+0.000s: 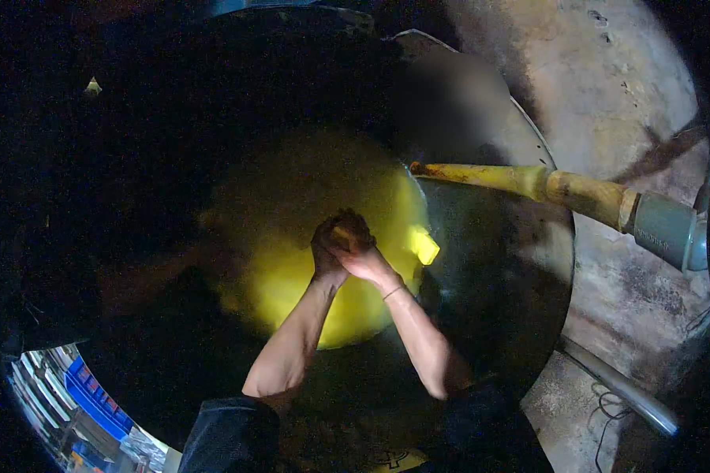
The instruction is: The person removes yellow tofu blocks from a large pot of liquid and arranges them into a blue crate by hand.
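Both of my hands are clasped together over a round yellow-lit surface [280, 296]. My left hand [327, 248] lies against my right hand [359, 252], and their fingers are pressed together. Something brownish seems to show between the palms, too small and dark to name. A thin band [393, 292] circles the wrist of the right hand. Just right of the hands, a bright yellow block-like piece [424, 246] sits at the edge of the yellow area. Dark shadow hides the fingertips in part.
A yellowish pipe [489, 175] with a grey fitting [664, 230] reaches in from the right. A metal tube [623, 388] and thin cable [603, 430] lie at the lower right. Blue and white items [95, 398] show at the lower left. A large dark round rim surrounds the yellow area.
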